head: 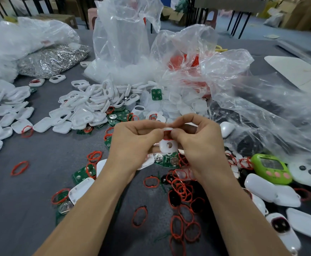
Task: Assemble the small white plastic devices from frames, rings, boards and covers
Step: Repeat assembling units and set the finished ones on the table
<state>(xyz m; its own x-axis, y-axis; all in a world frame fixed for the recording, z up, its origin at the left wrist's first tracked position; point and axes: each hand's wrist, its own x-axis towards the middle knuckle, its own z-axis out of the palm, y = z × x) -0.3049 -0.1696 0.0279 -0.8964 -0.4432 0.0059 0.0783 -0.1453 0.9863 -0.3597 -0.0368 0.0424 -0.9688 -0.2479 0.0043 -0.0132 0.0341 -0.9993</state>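
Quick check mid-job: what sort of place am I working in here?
Probably a small factory assembly bench: bulk piles of white frames, loose red rings and green circuit boards lie beside big clear plastic bags on a grey table, with cardboard cartons behind.

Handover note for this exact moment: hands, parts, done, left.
The left hand pinches a white frame above the table.
The right hand pinches a red ring at that frame's top edge.
Loose rings lie near, green boards under the hands, spare frames behind, covers far left.
Done: ring apparently partly on.
Left: seat the ring, add board and cover.
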